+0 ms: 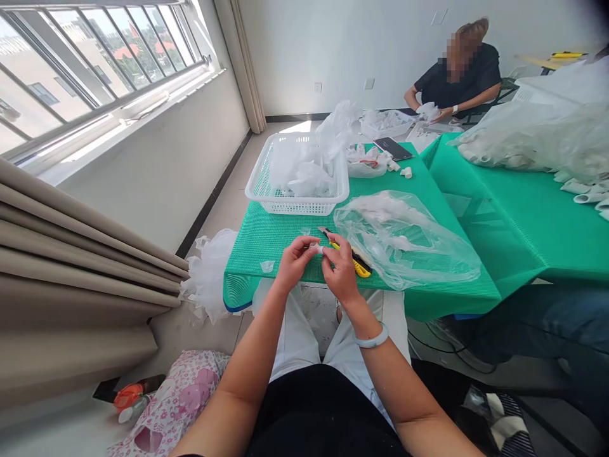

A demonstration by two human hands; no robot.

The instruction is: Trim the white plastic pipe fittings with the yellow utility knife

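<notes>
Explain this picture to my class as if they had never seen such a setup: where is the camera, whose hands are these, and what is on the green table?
There is no machine here. The single picture comes from a camera worn on a person's head, looking forward and down, so the two bare arms rising from the bottom edge are that person's own. The left hand and right hand meet over the near edge of the green table and pinch a small white piece between their fingertips; it is too small to name. Just beyond the right hand lies a yellow utility knife, beside a crumpled clear plastic bag. Farther back stands a white plastic basket holding more white plastic, and a dark phone. At the far end another person sits working with their own hands.
</notes>
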